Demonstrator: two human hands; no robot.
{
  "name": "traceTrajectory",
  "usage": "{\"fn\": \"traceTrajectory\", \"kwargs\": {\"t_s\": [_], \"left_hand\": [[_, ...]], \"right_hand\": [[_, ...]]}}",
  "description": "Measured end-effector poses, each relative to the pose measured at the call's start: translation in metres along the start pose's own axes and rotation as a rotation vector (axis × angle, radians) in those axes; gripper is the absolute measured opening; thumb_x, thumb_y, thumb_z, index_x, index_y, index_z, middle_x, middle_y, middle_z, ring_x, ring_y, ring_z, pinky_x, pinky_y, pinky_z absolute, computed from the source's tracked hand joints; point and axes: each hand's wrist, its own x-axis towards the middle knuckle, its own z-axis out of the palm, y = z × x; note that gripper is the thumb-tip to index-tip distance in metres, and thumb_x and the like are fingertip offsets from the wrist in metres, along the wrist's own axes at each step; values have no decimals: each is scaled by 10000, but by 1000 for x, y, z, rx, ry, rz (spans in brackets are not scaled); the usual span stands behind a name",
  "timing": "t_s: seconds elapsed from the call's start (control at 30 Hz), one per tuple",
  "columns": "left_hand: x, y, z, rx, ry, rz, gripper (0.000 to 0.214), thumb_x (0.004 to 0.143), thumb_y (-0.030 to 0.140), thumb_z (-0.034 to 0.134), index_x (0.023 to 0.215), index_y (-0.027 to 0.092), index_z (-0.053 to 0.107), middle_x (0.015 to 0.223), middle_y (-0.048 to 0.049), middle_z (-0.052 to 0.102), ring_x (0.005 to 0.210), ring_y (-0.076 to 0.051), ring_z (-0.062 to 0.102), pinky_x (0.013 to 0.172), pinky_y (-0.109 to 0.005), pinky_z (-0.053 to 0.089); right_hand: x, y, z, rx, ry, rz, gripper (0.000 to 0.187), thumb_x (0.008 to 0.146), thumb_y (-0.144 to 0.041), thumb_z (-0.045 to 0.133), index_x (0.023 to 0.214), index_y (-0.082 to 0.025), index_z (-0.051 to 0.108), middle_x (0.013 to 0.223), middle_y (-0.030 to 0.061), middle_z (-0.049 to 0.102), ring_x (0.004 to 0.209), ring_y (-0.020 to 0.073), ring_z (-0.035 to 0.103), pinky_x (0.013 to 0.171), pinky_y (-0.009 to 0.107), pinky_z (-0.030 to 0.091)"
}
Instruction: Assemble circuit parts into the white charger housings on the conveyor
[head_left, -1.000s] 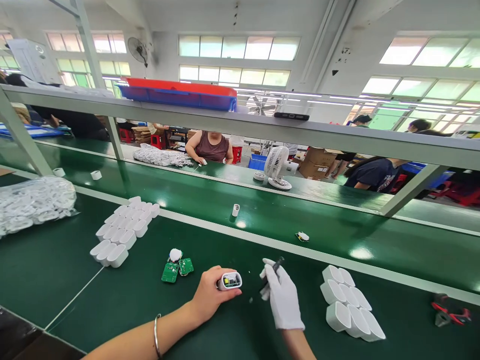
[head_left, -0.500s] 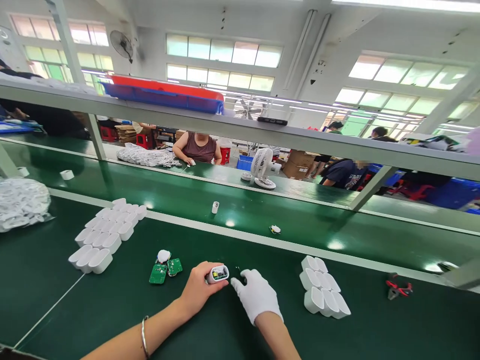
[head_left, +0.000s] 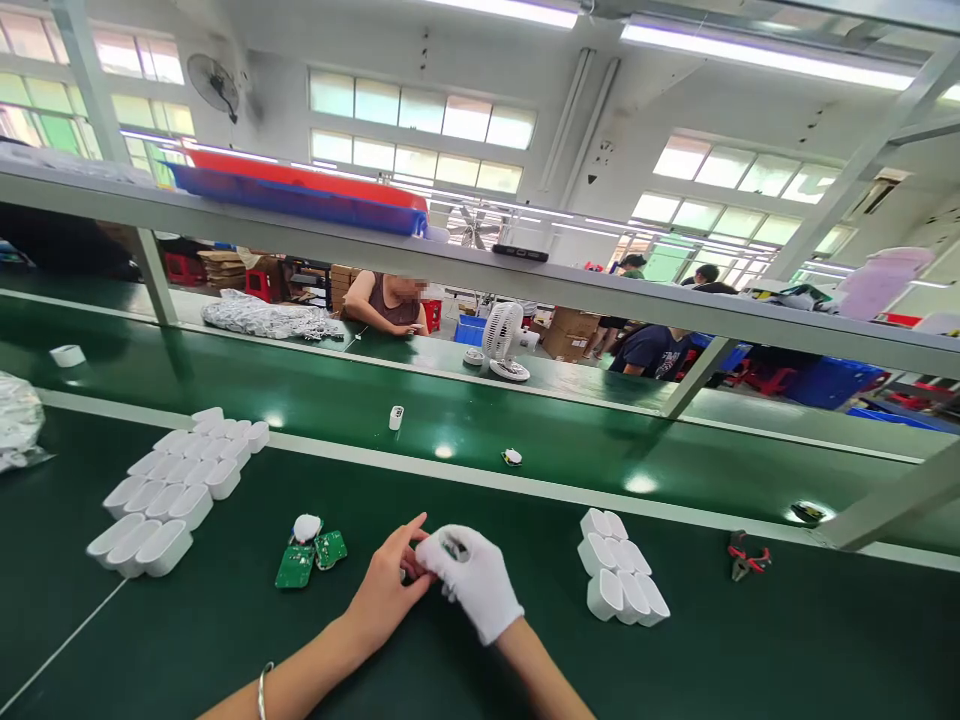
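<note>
My bare left hand (head_left: 388, 578) and my white-gloved right hand (head_left: 472, 582) meet above the green work surface, fingers curled toward each other. Between them is a white plastic housing, nearly all hidden by the fingers; a small dark patch shows in the gap of the curled glove. Left of my hands lie green circuit boards (head_left: 295, 566), one topped by a round white part (head_left: 306, 527). Further left, open white housings (head_left: 163, 545) stand in tight rows. A smaller group of the same housings (head_left: 607, 593) stands to the right of my gloved hand.
Red-handled pliers (head_left: 742, 558) lie at the right. On the green belt (head_left: 577, 440) beyond the pale strip are a white housing (head_left: 396, 417) and a small board (head_left: 511, 457). A plastic bag (head_left: 16, 420) sits far left. Across, a person (head_left: 382, 300) leans at the far bench.
My gloved hand has moved left from beside the housing and closed over it, against my left hand. The housing's open end, visible before, is now mostly covered. The view has shifted slightly.
</note>
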Motion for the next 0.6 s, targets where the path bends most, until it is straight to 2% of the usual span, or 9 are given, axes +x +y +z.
{"fn": "traceTrajectory", "kwargs": {"t_s": [0.07,0.13,0.2,0.27,0.4,0.5,0.6], "left_hand": [[0,0,-2,51,-18,7,521,761,165,519,1268,272,465,1112,-37,590,708,-134,580,726,-324,539],[0,1,-4,107,-56,47,412,788,183,500,1191,264,536,1139,-48,582,739,-138,581,745,-317,531],[0,2,-6,128,-109,104,326,812,181,468,1108,244,589,1138,-54,588,745,-135,584,735,-297,525],[0,3,-7,137,-175,159,277,827,172,444,1035,225,618,1103,-54,609,721,-127,586,703,-274,518],[-1,1,-7,187,-260,244,265,834,132,418,953,211,641,982,-40,654,717,-126,606,666,-244,500],[-1,-1,-7,213,-267,298,273,831,107,418,932,214,648,959,-35,663,770,-133,628,668,-226,502],[-2,-1,-6,231,-257,347,273,826,94,430,919,219,654,963,-31,666,801,-136,642,677,-219,512]], "right_hand": [[33,7,-18,-160,93,112,237,723,-401,621,714,-170,675,640,10,640,593,161,610,509,245,473],[71,16,-43,-238,204,162,256,783,-384,577,850,-157,675,821,50,673,779,190,630,652,268,493],[105,27,-67,-339,305,239,275,856,-349,507,977,-143,644,1017,96,644,962,213,594,787,308,480],[128,39,-83,-433,348,334,286,883,-333,505,1092,-151,578,1127,94,591,999,204,575,832,373,480],[144,56,-94,-585,296,453,317,875,-327,541,1150,-171,534,1151,76,567,970,194,582,818,403,500],[142,60,-107,-690,243,494,310,876,-326,538,1143,-169,539,1155,77,566,975,194,580,820,403,499],[131,63,-128,-796,209,577,298,865,-323,556,1113,-156,556,1125,77,579,968,195,584,818,397,498]]}}
